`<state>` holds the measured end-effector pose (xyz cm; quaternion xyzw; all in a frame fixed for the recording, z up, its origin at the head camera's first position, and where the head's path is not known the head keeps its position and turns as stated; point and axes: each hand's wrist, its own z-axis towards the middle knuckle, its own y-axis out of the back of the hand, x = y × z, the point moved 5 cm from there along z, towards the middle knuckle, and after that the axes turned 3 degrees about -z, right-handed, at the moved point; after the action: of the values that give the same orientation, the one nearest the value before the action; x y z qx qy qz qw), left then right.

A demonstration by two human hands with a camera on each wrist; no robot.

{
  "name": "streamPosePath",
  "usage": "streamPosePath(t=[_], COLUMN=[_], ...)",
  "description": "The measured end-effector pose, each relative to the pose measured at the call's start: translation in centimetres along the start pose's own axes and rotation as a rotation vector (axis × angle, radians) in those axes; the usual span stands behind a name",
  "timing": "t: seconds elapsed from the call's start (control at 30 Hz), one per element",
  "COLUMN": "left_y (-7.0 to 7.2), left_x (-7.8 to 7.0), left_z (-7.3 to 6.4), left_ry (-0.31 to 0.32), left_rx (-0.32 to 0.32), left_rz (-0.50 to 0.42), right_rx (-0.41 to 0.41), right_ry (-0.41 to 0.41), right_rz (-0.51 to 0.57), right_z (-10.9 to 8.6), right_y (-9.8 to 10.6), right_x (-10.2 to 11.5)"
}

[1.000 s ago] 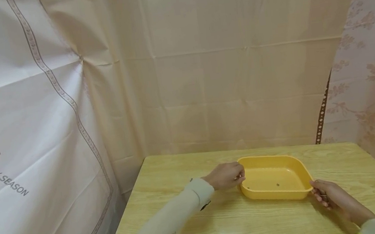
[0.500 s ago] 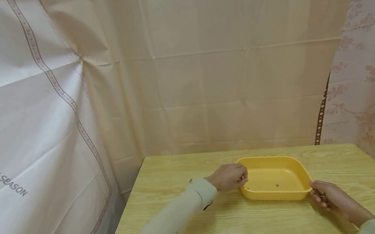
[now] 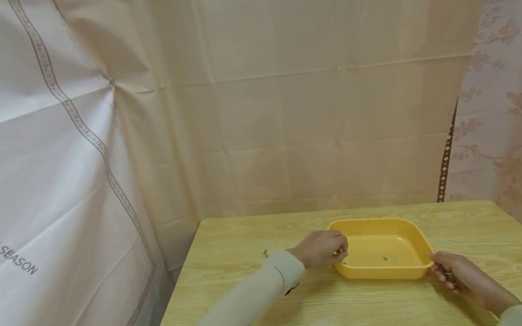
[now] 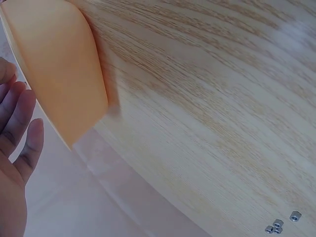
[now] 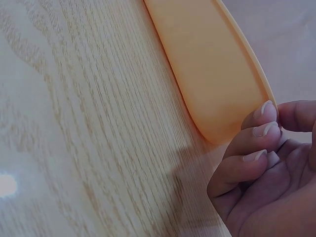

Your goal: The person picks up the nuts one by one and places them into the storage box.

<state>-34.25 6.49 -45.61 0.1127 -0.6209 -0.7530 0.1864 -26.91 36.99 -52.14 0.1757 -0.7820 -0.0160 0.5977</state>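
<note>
A shallow yellow plastic tray (image 3: 382, 273) stands on the wooden table. My right hand (image 3: 462, 274) grips its near right corner, with thumb and forefinger on the rim and the other fingers curled below. Over the tray's left rim hangs my left hand (image 3: 322, 248); its thumb and forefinger come together, and a dark speck that looks like a small nut shows at the fingertips in the left wrist view. One small metal nut (image 3: 385, 258) lies on the tray floor, another (image 3: 344, 263) close under the left fingertips. Several hex nuts (image 4: 278, 224) lie loose on the table.
The wood-grain table (image 3: 358, 314) fills the lower part of the head view. Beige cloth (image 3: 307, 97) hangs behind it, a white printed cloth (image 3: 42, 211) at left and a floral one (image 3: 519, 115) at right. The left forearm crosses the table beside the nuts.
My left hand has shifted slightly right, farther over the tray's left rim. My right hand keeps its grip on the corner, and the tray has barely moved.
</note>
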Motion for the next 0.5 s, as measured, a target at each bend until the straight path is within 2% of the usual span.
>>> streamPosePath(t=[0.5], left_y=[0.02], left_x=[-0.3], left_z=[0.04], left_ry=[-0.007], left_rx=[0.002], left_rz=[0.026], right_rx=[-0.002], right_ry=[-0.011], right_rz=[-0.004], right_z=[0.04], right_y=[0.04], right_x=[0.03])
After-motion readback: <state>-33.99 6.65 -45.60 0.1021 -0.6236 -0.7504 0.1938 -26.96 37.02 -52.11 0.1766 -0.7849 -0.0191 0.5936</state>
